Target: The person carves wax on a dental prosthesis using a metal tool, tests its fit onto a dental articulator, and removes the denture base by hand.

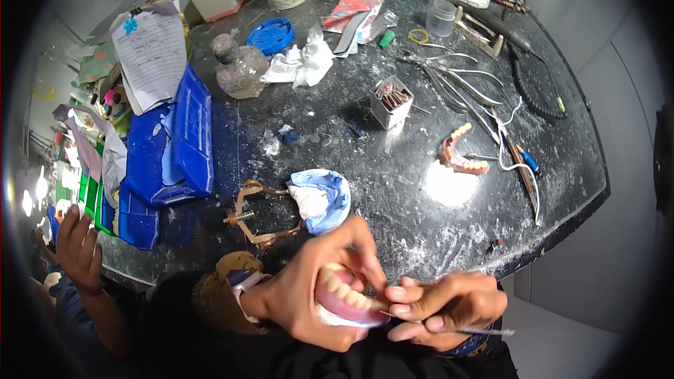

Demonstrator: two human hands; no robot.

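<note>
Pink denture [345,300], speckled dark worktop [393,189]

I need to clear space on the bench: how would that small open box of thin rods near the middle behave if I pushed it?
The small box of rods stands taller than its base is wide, so it may tip. Its top is open, so the rods would probably spill. The dusty dark benchtop might let it slide.

Both hands meet, near and low

Left hand [309,302] curls in a cupped grip, thumb arched over; right hand [442,305] pinches tight, fingertips touching the left's.
</note>
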